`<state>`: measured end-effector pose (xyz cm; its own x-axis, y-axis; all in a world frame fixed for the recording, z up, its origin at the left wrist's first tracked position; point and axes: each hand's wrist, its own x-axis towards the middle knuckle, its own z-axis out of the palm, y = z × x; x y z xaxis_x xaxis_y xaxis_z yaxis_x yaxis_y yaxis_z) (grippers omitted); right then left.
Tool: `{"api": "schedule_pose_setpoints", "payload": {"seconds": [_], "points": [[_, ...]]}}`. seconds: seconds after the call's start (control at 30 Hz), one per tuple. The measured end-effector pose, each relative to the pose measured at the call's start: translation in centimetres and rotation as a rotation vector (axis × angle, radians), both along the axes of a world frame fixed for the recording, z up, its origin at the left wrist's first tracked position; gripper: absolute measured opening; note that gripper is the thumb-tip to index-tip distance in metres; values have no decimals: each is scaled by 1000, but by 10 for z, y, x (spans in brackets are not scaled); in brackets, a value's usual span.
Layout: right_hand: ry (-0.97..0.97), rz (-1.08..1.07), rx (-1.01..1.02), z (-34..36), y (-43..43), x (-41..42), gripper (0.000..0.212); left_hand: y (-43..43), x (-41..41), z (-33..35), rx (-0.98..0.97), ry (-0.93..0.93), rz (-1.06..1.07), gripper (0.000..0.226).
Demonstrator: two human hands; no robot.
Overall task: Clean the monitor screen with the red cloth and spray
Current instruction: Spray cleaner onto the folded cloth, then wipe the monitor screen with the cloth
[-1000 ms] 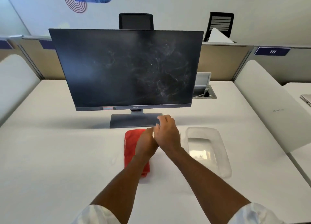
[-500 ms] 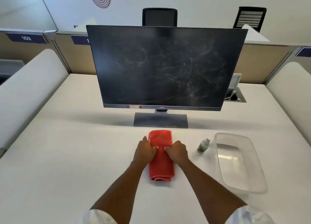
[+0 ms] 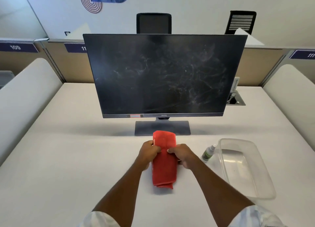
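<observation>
Left hand: left hand (image 3: 150, 151) pinches the left edge of the red cloth (image 3: 164, 165), fingers curled over the fabric, probably to steady one side of the fold.
Right hand: right hand (image 3: 183, 154) grips the opposite edge the same way, so the cloth is held between both, likely for lifting or unfolding.
Red cloth: folded into a long strip at the middle of the desk (image 3: 68, 158), toward its near edge; its far end is just in front of the monitor base (image 3: 162, 127), its near end flat on the surface.
Spray: small spray bottle (image 3: 208, 154) stands upright just right of the right hand, touching or almost touching the clear plastic tub (image 3: 255, 189), within easy reach.
Monitor screen: monitor screen (image 3: 163, 73) stands toward the desk's far edge, facing the person, streaked with pale smudges, heaviest on its right half.
Stage: judging by the smudges and untouched spray, wiping is not yet begun.
</observation>
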<state>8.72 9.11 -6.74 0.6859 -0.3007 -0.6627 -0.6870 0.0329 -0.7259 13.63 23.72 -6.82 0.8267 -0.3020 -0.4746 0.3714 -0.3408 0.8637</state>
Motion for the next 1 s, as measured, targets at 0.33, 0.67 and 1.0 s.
{"api": "schedule_pose_setpoints", "payload": {"seconds": [0.33, 0.67, 1.0], "points": [[-290, 58, 375, 26, -24, -1, 53, -18, 17, 46, -224, -21, 0, 30], [-403, -89, 421, 62, -49, 2, 46, -50, 23, 86, -266, -133, 13, 21], [-692, -709, 40, 150, -90, 30, 38, -98, 51, 179, -19, -842, 205, 29]]}}
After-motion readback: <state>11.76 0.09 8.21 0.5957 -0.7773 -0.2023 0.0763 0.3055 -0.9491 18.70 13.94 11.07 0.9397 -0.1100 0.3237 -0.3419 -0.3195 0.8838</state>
